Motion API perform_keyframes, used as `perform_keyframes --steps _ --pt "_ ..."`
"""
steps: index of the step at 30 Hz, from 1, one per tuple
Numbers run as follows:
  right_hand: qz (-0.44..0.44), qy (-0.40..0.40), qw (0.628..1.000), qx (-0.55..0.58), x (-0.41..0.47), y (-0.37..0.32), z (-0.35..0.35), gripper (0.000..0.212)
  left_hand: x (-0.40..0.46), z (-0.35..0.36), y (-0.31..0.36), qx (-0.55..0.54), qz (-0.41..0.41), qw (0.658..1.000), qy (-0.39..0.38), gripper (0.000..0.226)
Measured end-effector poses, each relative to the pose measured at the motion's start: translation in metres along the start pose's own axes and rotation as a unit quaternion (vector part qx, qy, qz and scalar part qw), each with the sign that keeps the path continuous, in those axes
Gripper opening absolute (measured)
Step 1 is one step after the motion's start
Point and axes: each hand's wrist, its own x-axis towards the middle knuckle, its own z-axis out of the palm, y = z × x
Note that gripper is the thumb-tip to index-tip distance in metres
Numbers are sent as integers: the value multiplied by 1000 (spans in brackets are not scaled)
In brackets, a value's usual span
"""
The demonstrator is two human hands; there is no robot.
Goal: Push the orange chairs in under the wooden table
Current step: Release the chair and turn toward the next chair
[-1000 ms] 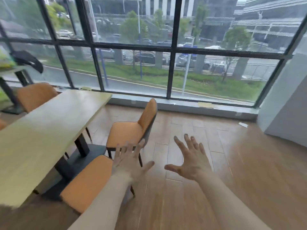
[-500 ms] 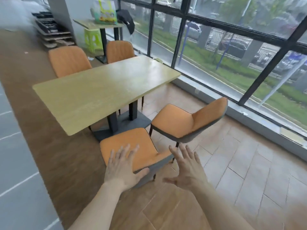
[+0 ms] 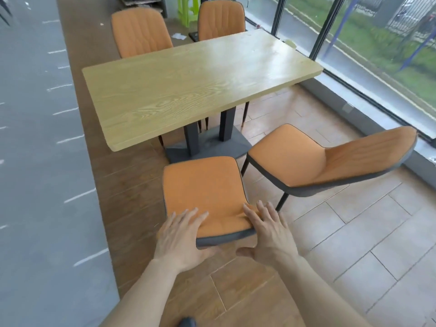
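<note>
Half a second ago both hands hovered spread above the near chair; now they have come down onto its backrest. The left hand (image 3: pixel 181 234) grips the top edge at the left with fingers over the orange front, and the right hand (image 3: pixel 269 230) clamps the right corner the same way, thumbs underneath the grey back. This near orange chair (image 3: pixel 205 187) stands pulled out, its seat just short of the wooden table (image 3: pixel 188 83) and near the dark pedestal base (image 3: pixel 207 145). A second orange chair (image 3: pixel 330 161) stands to its right, turned askew and clear of the table. Two more orange chairs (image 3: pixel 141 31) sit at the far side.
</note>
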Motion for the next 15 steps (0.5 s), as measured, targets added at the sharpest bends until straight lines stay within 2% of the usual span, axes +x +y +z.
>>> perform_keyframes --steps 7,11,15 --pt "-52 -51 997 -7 48 20 2 79 13 9 2 -1 -55 997 50 95" --pt "-69 -54 996 -19 70 30 -6 75 31 5 7 -3 -71 996 56 87" --pt "-83 -45 995 -13 111 37 -27 73 68 -3 7 1 -89 993 74 91"
